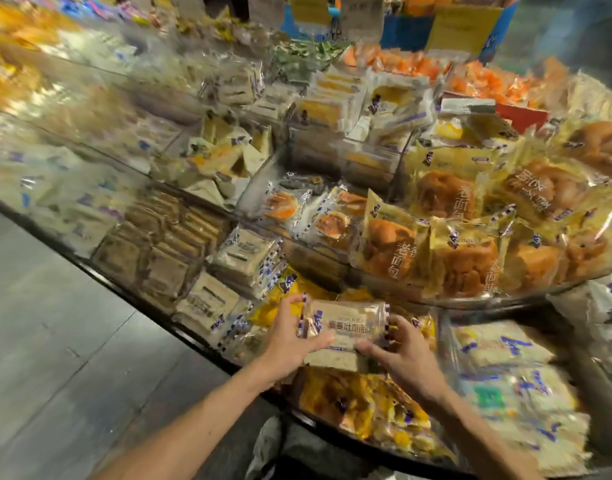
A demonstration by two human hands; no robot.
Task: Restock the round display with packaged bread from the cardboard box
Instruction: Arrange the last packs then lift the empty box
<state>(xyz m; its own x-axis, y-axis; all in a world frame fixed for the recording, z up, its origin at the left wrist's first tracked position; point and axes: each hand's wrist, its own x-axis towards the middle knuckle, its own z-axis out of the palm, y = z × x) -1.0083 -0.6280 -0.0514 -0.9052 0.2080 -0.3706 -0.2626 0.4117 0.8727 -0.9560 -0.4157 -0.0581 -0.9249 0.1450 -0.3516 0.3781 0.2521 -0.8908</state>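
From my remote post I see grey floor tiles (55, 341) running up to the dark rim of the round display (207, 351). Just over that rim, both hands grip one packet of bread (346, 325). The left hand (290, 337) curls round the packet's left end, and the right hand (401, 358) pinches its right end. The packet is held flat above the bottom tier, with yellow packets (349, 400) directly beneath it. White packets with blue print (505, 368) lie to its right, and stacks of flat pale packets (242, 258) to its left. Beyond the hands, a raised tier with a clear rim carries brown loaves in yellow wrappers (464, 261), crowded edge to edge. Higher up, clear dividers separate more pale packets. At the back sit orange packets (401, 64) under blue and yellow signs (464, 26). The far left of the display is too blurred for me to read.
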